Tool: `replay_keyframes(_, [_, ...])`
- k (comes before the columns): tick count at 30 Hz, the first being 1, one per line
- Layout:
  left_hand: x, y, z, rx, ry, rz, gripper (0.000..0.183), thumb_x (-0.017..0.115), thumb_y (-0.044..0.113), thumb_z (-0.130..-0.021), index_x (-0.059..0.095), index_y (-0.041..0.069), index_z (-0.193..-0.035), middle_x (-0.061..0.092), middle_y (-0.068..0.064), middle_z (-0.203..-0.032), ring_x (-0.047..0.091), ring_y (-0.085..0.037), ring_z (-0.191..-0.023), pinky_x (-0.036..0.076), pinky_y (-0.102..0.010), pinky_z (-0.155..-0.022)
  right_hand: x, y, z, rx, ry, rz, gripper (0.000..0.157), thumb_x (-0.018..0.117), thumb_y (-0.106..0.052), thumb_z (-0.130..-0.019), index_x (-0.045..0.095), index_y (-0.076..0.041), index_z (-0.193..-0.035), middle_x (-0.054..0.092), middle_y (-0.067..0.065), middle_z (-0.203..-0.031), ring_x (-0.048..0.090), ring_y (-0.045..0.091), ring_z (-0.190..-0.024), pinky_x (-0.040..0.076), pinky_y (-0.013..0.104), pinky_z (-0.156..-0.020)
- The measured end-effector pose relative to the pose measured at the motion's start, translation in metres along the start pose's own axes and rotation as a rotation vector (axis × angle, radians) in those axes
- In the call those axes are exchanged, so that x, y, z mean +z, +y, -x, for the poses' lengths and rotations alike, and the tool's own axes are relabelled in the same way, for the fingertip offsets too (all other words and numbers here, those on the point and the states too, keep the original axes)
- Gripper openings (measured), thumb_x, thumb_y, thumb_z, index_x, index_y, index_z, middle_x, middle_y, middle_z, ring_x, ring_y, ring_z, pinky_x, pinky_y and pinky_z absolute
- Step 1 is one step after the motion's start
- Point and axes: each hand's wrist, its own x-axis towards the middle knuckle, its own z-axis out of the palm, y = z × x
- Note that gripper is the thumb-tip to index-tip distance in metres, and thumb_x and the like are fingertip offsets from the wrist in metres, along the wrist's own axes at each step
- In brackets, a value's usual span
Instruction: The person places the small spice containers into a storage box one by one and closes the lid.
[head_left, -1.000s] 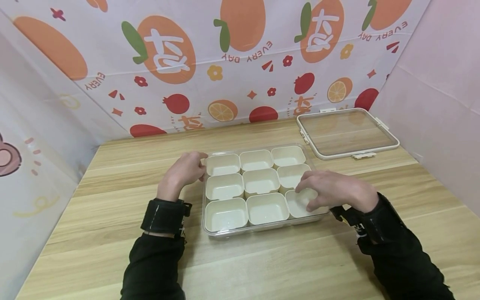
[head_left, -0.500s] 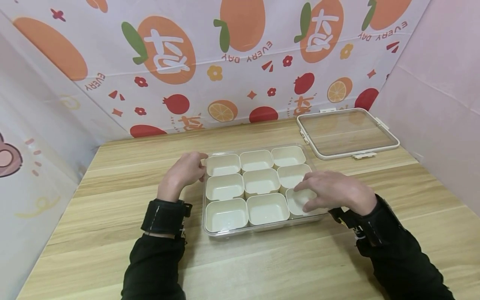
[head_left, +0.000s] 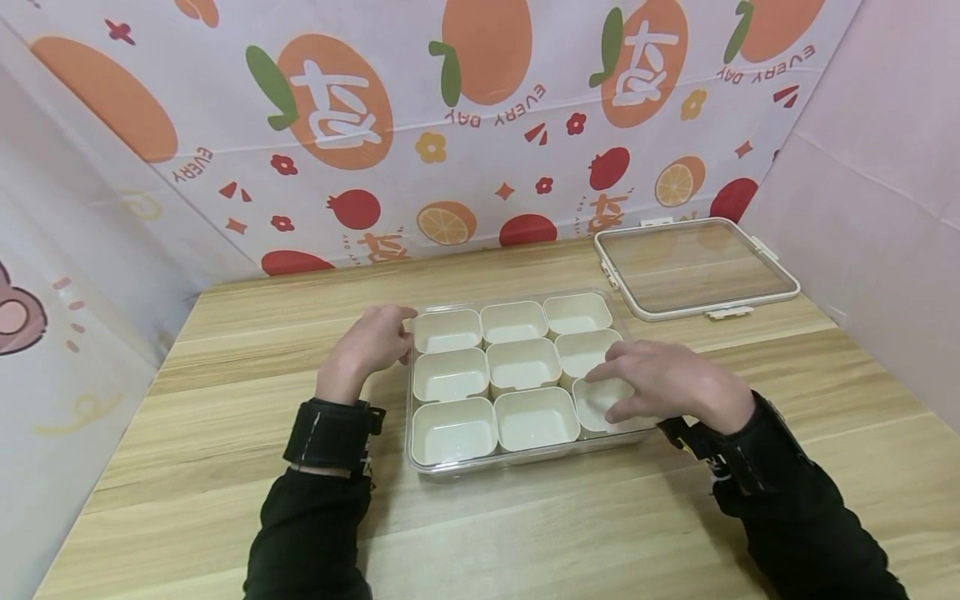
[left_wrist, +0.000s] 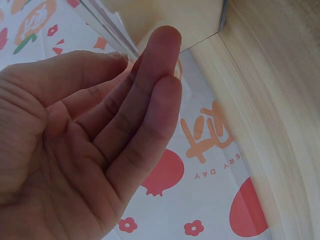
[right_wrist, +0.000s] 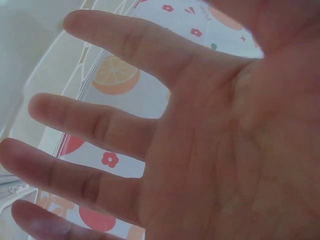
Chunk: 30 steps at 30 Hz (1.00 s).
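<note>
A clear shallow box (head_left: 495,460) sits on the wooden table, filled with rows of cream cups. My left hand (head_left: 372,340) is at the box's far left corner, its fingertips right at the rim. In the left wrist view, the fingers of that hand (left_wrist: 100,120) are nearly straight against the clear wall. My right hand (head_left: 663,379) reaches over the front right cup (head_left: 592,407), partly hiding it, with fingertips and thumb inside its outline. In the right wrist view, the fingers of this hand (right_wrist: 200,135) are extended and spread, with nothing gripped.
A clear lid (head_left: 697,265) with a cream frame and side clips lies at the back right of the wooden table (head_left: 225,400). Behind stands a fruit-printed cloth (head_left: 480,150), with pale cloth walls on both sides.
My right hand has shifted slightly left, and the front right cup has moved a touch left and back. My left hand has kept its place at the far left corner.
</note>
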Motion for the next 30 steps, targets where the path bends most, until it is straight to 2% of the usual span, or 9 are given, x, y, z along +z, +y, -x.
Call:
replay_keyframes(9, [0.0, -0.0006, 0.0, -0.002, 0.007, -0.003, 0.047, 0.045, -0.005, -0.078, 0.043, -0.009, -0.126, 0.062, -0.01, -0.063, 0.049, -0.015, -0.052, 0.026, -0.026, -0.043, 0.0005, -0.0002, -0.002, -0.024, 0.007, -0.021, 0.051, 0.07, -0.035, -0.075, 0.057, -0.021, -0.122, 0.054, 0.005, -0.107, 0.051, 0.017, -0.09, 0.046, 0.04, -0.075])
replay_keyframes(18, [-0.0003, -0.0007, -0.0001, 0.002, 0.013, -0.01, 0.046, 0.045, -0.004, -0.079, 0.044, -0.009, -0.125, 0.063, -0.01, -0.063, 0.051, -0.015, -0.054, 0.026, -0.027, -0.044, 0.0, -0.0003, -0.0036, -0.024, -0.001, -0.034, 0.05, 0.069, -0.034, -0.076, 0.056, -0.022, -0.123, 0.054, 0.005, -0.106, 0.05, 0.013, -0.082, 0.045, 0.033, -0.065])
replay_keyframes(30, [-0.0011, -0.0009, -0.0006, 0.003, 0.003, 0.0, 0.047, 0.045, -0.004, -0.079, 0.043, -0.009, -0.126, 0.063, -0.011, -0.066, 0.05, -0.015, -0.053, 0.027, -0.026, -0.043, -0.0009, 0.0028, -0.005, -0.015, -0.021, -0.052, 0.048, 0.068, -0.034, -0.077, 0.056, -0.023, -0.123, 0.054, 0.005, -0.109, 0.05, 0.016, -0.088, 0.046, 0.035, -0.066])
